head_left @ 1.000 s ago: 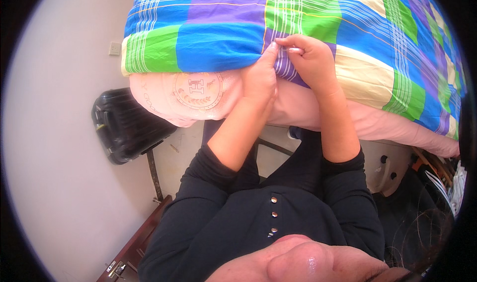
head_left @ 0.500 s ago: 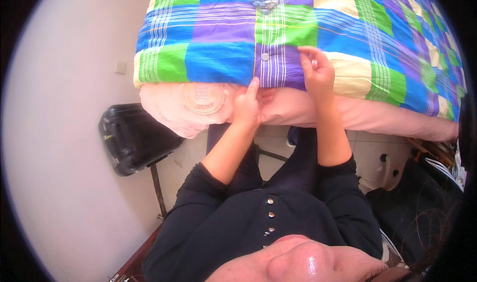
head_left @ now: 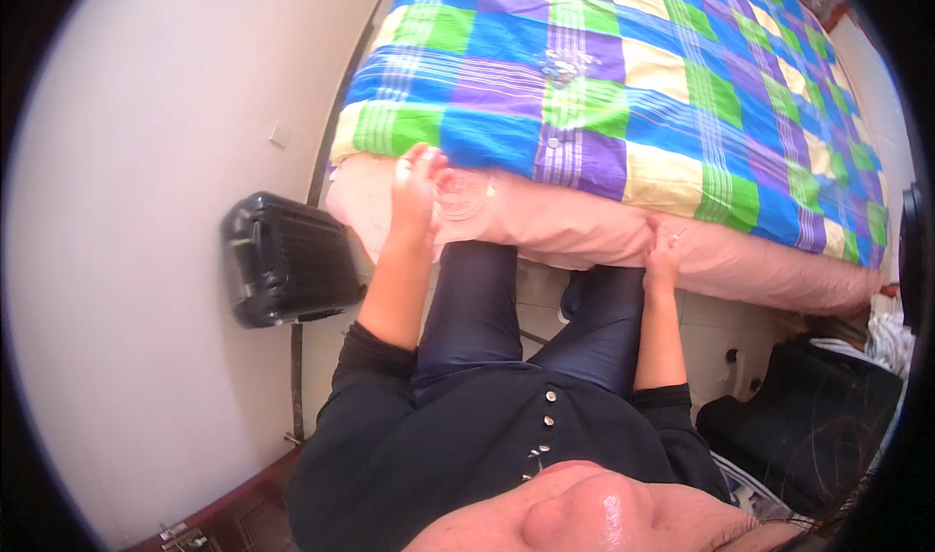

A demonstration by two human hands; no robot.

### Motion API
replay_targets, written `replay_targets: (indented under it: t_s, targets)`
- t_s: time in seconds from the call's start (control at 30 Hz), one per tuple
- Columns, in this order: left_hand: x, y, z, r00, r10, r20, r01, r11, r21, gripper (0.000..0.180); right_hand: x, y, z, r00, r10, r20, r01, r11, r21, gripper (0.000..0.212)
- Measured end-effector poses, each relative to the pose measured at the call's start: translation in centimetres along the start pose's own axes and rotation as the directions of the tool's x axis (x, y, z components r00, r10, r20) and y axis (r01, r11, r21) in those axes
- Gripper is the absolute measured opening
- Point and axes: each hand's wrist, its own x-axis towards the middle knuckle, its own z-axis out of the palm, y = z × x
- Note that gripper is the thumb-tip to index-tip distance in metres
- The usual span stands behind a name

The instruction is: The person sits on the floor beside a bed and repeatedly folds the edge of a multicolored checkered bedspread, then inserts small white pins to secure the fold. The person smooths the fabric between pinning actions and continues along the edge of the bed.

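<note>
A checked cloth in blue, green, purple and cream covers the bed, above a pink sheet. My left hand is raised by the near left edge of the cloth, fingers loosely apart and holding nothing I can see. My right hand is in front of the pink sheet, fingers pinched together; anything between them is too small to make out. A small round button lies on a purple striped square near the cloth's edge. Farther back rests a clear bag of small pieces, apparently buttons.
A black hard-shell suitcase stands at the left, beside the white wall. Dark fabric hangs or lies at the lower right, with pale bundled cloth above it. My legs are close against the bed's front.
My hands have moved apart and back from the button: the left to the left, the right down to the pink sheet. The view has shifted, showing more of the bed.
</note>
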Motion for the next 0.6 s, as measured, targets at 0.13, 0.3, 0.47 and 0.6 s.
replay_targets:
  t_s: [0.13, 0.3, 0.47, 0.6]
  targets:
    - [6.4, 2.4, -8.6, 0.910, 0.148, -0.388, -0.051, 0.967, 0.249, 0.037, 2.6, -2.6, 0.6, 0.986, 0.138, -0.090, -0.116, 0.969, 0.218, 0.026]
    - [15.1, 2.3, -15.3, 0.906, -0.008, -0.422, 0.093, 0.979, 0.181, 0.037, 4.8, -4.3, 2.9, 0.984, 0.119, -0.135, -0.100, 0.985, 0.144, 0.022]
    - [18.8, 4.6, -14.3, 0.948, -0.157, -0.278, 0.167, 0.986, 0.012, 0.036, 4.8, -5.8, 4.3, 0.993, -0.029, -0.116, 0.055, 0.972, 0.228, 0.016]
    - [19.1, 7.7, -13.0, 0.928, 0.235, -0.289, -0.222, 0.972, 0.080, 0.033, 3.2, -8.2, 4.4, 0.978, -0.171, -0.117, 0.195, 0.952, 0.235, 0.025]
